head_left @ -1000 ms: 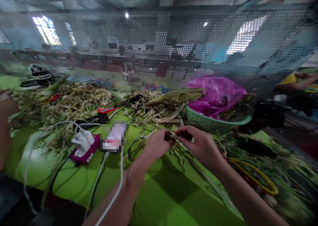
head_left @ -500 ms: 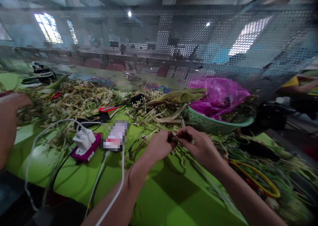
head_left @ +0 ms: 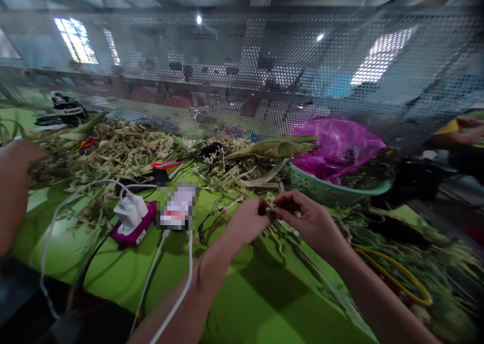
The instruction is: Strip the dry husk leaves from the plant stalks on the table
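Observation:
My left hand (head_left: pixel 251 218) and my right hand (head_left: pixel 304 215) meet over the green table (head_left: pixel 280 298). The fingers of both are closed in a pinch on a small piece of pale husk strip (head_left: pixel 269 209) between them. Its exact shape is too small to tell. Thin greenish strips hang and lie just below and behind my fingers. Behind my hands, a large dry husk leaf (head_left: pixel 274 146) lies on a heap of strips, beside a green basket (head_left: pixel 325 190) holding a purple plastic bag (head_left: pixel 336 142).
A phone (head_left: pixel 179 205) with white cables and a purple power strip (head_left: pixel 134 225) with white plugs lie at left. Red scissors (head_left: pixel 168 164) rest near heaped husks (head_left: pixel 128 147). Another person's arm (head_left: pixel 13 188) reaches in at far left. A yellow loop (head_left: pixel 401 273) lies at right.
The whole view has shifted slightly. My hands stay together, and a little more of the pale piece shows between my fingertips.

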Motion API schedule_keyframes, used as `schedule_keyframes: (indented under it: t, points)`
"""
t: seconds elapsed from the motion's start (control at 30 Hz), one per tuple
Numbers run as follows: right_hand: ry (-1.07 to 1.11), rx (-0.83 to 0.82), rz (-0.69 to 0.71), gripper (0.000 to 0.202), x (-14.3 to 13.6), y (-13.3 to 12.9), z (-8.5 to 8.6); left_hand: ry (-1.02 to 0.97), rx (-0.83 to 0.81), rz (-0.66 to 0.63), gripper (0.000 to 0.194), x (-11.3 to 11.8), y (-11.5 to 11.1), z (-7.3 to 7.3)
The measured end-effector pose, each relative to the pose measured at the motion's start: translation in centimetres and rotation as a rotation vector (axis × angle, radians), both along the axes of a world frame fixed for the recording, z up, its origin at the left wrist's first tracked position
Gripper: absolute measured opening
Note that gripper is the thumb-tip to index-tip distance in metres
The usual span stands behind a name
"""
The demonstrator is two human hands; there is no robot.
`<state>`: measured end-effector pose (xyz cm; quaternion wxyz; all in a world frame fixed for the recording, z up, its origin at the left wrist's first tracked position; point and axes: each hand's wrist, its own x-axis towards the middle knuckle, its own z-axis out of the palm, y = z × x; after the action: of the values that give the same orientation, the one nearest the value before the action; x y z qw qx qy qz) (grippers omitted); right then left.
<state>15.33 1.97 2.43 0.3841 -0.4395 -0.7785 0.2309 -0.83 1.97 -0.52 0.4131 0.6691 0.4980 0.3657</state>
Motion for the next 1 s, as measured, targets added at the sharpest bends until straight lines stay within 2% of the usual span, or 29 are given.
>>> schedule_keyframes:
  t: [0.1,0.27,0.43,0.6,0.73,1.0]
  points:
    - [-0.027,0.022,0.014,0.019,0.3,0.1,0.0,-0.092,-0.013,0.018,0.013,-0.1,0.0,0.1]
    - [-0.071,0.13,0.012,0.014,0.6,0.4,0.2,-0.243,-0.033,-0.023,0.013,0.2,-0.1,0.2]
    - [-0.076,0.139,-0.036,0.016,1.1,0.6,0.3,-0.491,-0.232,-0.019,0.019,0.6,-0.3,0.9]
    - [-0.055,0.123,-0.04,0.016,1.3,0.5,0.5,-0.613,-0.3,-0.003,0.006,0.5,-0.6,1.7]
    - [-0.06,0.114,-0.034,0.013,1.3,0.4,0.7,-0.633,-0.259,-0.046,0.003,0.4,-0.5,1.2]
    - [-0.113,0.119,-0.035,0.011,1.3,0.5,0.5,-0.511,-0.142,-0.065,0.006,0.5,-0.2,0.2]
